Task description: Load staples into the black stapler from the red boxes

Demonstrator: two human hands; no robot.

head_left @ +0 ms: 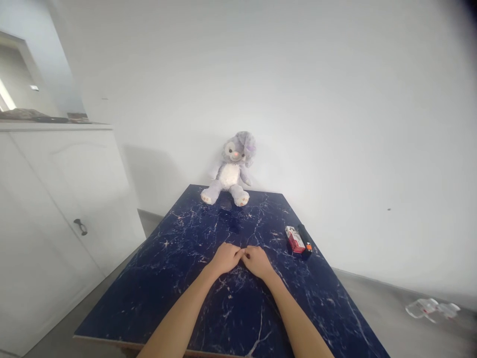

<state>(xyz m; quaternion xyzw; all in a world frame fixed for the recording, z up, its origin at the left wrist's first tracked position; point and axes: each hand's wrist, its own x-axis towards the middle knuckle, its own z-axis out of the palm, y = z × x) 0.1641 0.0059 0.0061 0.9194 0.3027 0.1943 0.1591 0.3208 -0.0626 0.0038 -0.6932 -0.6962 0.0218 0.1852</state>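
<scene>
My left hand [227,257] and my right hand [257,260] rest on the dark blue marbled tabletop [179,288], both curled into loose fists. Their thumbs meet in the middle, and nothing shows sticking out of either one. A pale purple plush toy [229,175] with a white belly sits at the far edge of the table, against the wall. To the right of my right hand lies a small red and white box [294,239]. Beside that box is a black object with an orange spot [305,239], whose kind I cannot tell.
A white cabinet [67,184] with a dark handle [80,227] stands left of the table, with some items on its top. A white wall [354,124] rises behind. Clear plastic containers [432,309] lie on the floor at the right.
</scene>
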